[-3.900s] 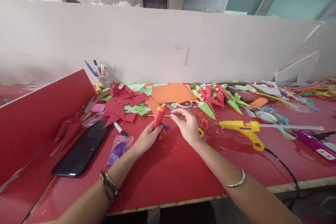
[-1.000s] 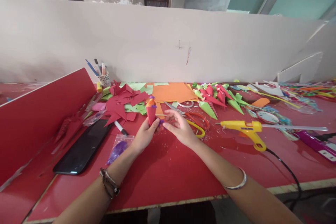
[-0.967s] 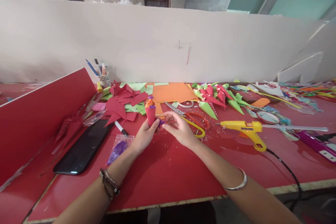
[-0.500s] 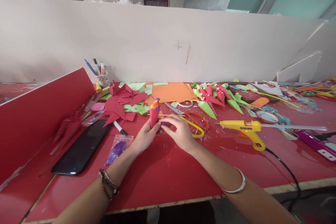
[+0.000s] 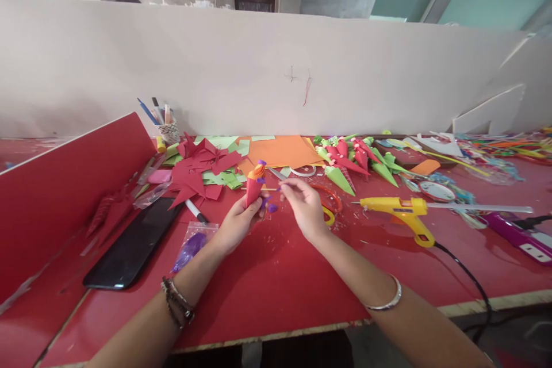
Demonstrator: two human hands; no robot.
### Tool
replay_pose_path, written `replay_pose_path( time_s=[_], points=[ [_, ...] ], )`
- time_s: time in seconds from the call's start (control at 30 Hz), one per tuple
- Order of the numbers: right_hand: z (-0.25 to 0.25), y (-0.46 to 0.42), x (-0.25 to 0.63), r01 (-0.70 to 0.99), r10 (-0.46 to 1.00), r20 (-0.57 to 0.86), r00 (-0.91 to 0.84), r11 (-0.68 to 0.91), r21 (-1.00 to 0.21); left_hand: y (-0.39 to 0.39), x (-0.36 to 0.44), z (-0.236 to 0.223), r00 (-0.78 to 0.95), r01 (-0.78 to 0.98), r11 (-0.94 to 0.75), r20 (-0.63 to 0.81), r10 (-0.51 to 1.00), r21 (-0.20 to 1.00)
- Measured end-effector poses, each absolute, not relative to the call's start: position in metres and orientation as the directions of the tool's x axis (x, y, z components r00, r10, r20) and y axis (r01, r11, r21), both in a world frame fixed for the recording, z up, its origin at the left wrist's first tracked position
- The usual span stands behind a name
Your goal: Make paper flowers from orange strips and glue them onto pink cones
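Upright in my left hand [image 5: 238,223] is a red paper cone [image 5: 253,191], topped with a swirl of orange clay [image 5: 257,171] that has small purple bits on it. Beside the left fingertips shows a purple lump of clay [image 5: 272,207]; whether the fingers touch it I cannot tell. My right hand [image 5: 307,211], to the right of the cone and apart from it, pinches a small purple piece [image 5: 279,188] between thumb and forefinger. Behind this hand lie scissors with orange handles [image 5: 332,198], partly covered. A plastic bag of purple clay [image 5: 192,248] rests by my left wrist.
A yellow hot glue gun [image 5: 399,207] lies to the right, its cord running off the front edge. Finished red and green cones [image 5: 349,161] are piled behind. Red paper scraps [image 5: 196,172], a black phone [image 5: 133,247] and a pen cup [image 5: 169,131] occupy the left.
My right hand has moved right and slightly up, away from the cone, with a small purple piece at its fingertips. The purple lump beside my left fingers is now uncovered.
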State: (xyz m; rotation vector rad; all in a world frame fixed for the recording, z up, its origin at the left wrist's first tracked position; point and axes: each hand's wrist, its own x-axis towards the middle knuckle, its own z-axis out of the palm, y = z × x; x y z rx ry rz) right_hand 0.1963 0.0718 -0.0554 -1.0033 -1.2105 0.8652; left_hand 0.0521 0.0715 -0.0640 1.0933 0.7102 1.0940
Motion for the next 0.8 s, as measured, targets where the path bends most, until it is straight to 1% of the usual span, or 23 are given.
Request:
replay_pose_path(
  time_s=[0.07, 0.13, 0.2, 0.33, 0.47, 0.67, 0.73, 0.8],
  points=[
    [-0.0578, 0.0764, 0.2003, -0.057, 0.919, 0.315, 0.237, 0.337, -0.94, 0.0716, 0.0517, -0.0636, 0.333, -0.357, 0.092, 0.035, 0.942, 0.929],
    [-0.0598, 0.0792, 0.2023, -0.114, 0.924, 0.286, 0.254, 0.322, -0.94, 0.0715, 0.0512, -0.0627, 0.327, -0.371, 0.105, 0.024, 0.945, 0.923],
    [-0.0604, 0.0795, 0.2018, -0.146, 0.943, 0.253, 0.215, 0.287, -0.947, 0.0709, 0.051, -0.0611, 0.322, -0.368, 0.109, 0.017, 0.947, 0.924],
    [-0.0578, 0.0757, 0.1977, -0.148, 0.97, 0.217, 0.108, 0.231, -0.961, 0.0694, 0.0517, -0.0579, 0.332, -0.355, 0.118, 0.007, 0.943, 0.927],
    [-0.0553, 0.0723, 0.1957, -0.143, 0.974, 0.224, 0.04, 0.227, -0.963, 0.0703, 0.0523, -0.0586, 0.326, -0.36, 0.109, 0.016, 0.945, 0.926],
    [-0.0539, 0.0704, 0.1968, -0.071, 0.963, 0.27, -0.017, 0.268, -0.961, 0.0731, 0.0512, -0.0634, 0.319, -0.408, 0.117, 0.022, 0.947, 0.906],
    [-0.0546, 0.0709, 0.198, 0.003, 0.958, 0.284, -0.04, 0.284, -0.959, 0.0736, 0.051, -0.0637, 0.316, -0.431, 0.123, 0.022, 0.948, 0.894],
    [-0.0564, 0.0721, 0.1996, 0.132, 0.944, 0.322, -0.066, 0.328, -0.935, 0.074, 0.0511, -0.0634, 0.308, -0.445, 0.128, 0.017, 0.951, 0.886]
  ],
)
